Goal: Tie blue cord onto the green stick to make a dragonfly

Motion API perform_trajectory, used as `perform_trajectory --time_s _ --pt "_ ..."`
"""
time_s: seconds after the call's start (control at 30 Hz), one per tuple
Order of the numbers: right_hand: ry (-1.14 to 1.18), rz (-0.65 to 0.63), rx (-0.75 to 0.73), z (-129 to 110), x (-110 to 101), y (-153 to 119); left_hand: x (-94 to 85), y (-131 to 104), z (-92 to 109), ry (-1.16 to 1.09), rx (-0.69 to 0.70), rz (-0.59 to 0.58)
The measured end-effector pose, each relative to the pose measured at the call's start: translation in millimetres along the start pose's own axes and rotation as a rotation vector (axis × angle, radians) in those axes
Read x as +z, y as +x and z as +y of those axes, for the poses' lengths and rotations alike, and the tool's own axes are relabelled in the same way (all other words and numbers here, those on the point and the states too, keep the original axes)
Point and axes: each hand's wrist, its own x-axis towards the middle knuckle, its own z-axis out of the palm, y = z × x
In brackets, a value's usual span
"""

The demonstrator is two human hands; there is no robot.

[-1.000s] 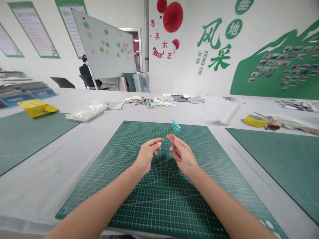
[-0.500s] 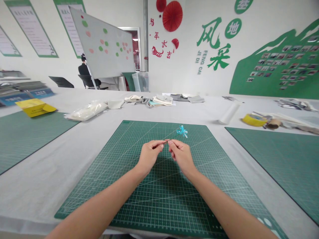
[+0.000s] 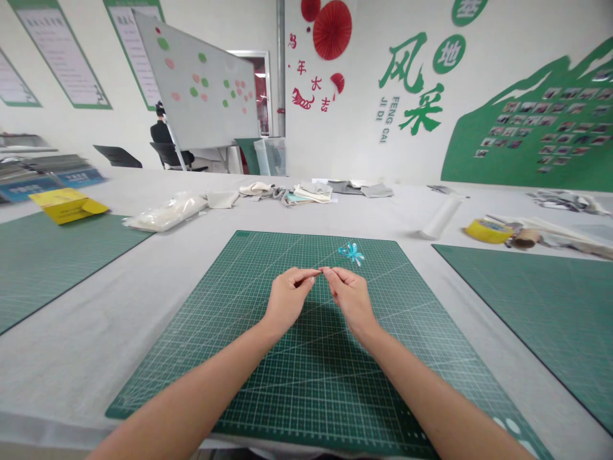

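Observation:
Over the middle of the green cutting mat [image 3: 268,383], my left hand [image 3: 287,297] and my right hand [image 3: 349,297] meet at the fingertips. Each is closed in a pinch of thumb and forefinger. What lies between the fingertips is too thin and small to make out. Just beyond my right hand shows a shiny turquoise ornament [image 3: 353,253] with petal-like or wing-like loops. Whether a thin wire joins it to my fingers, or it rests on the mat, I cannot tell.
Two more cutting mats [image 3: 62,262] [image 3: 541,306] flank mine. Farther off lie a yellow folded card [image 3: 69,206], a plastic-wrapped white bundle [image 3: 167,214], fabric pieces [image 3: 311,193] and a roll of yellow tape [image 3: 488,231]. A person [image 3: 161,132] sits beyond the table near a whiteboard [image 3: 205,96].
The turquoise ornament has turned and shifted slightly to the right, its loops showing more spread. My hands stay almost in place, fingertips still together.

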Motion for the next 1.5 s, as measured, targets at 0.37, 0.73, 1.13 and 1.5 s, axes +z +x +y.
perform_trajectory --time_s 0.37,0.73,1.13,1.5 --pt "0.071 0.004 0.021 -6 -7 4 -7.6 7 3 -0.410 -0.343 -0.194" --pt "-0.045 -0.116 -0.029 -8 -6 3 -8.0 6 2 -0.492 -0.414 -0.346" --pt "-0.253 -0.158 -0.248 -16 -8 0 -8.9 6 6 -0.434 -0.320 -0.342" --pt "-0.448 -0.116 -0.388 -16 -9 -3 -9.4 6 11 -0.319 -0.076 -0.138"
